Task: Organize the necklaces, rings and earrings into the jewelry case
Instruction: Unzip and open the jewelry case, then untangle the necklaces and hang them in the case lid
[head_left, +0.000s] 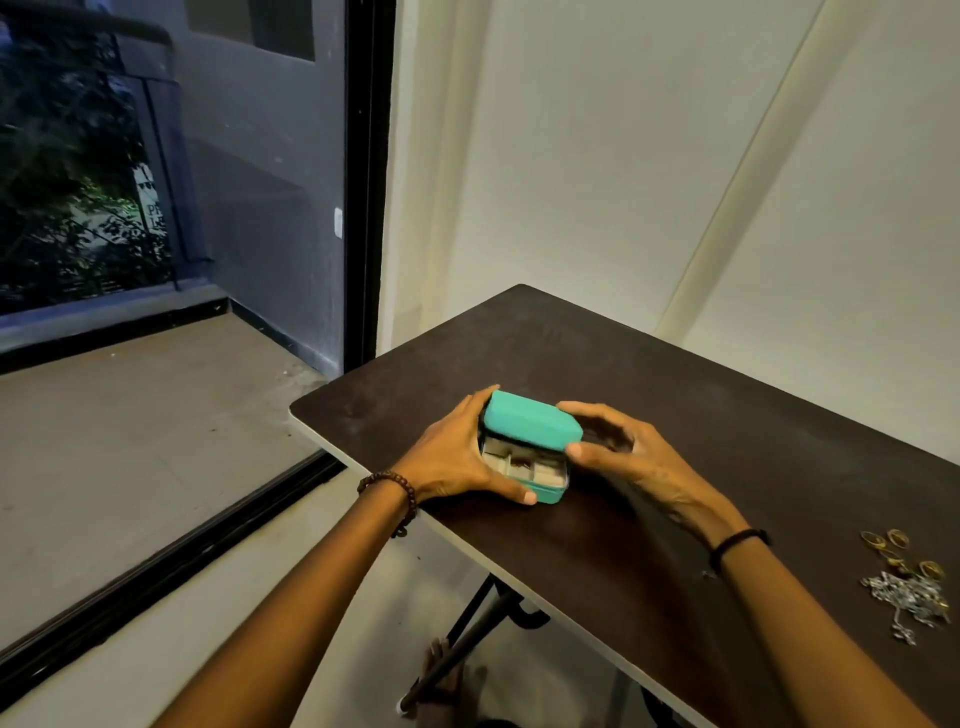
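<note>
- Two hands meet near the table's (701, 374) front-left corner. The left hand (454, 457) curls its grip round the left side of the teal jewelry case (545, 492).
- The case's lid (530, 423) stands half raised over pale compartments.
- The right hand (626, 457) holds the lid's right end in its grip.
- Gold rings (896, 543) and silver necklaces (906, 600) lie heaped toward the table's right end, well apart from the case.
</note>
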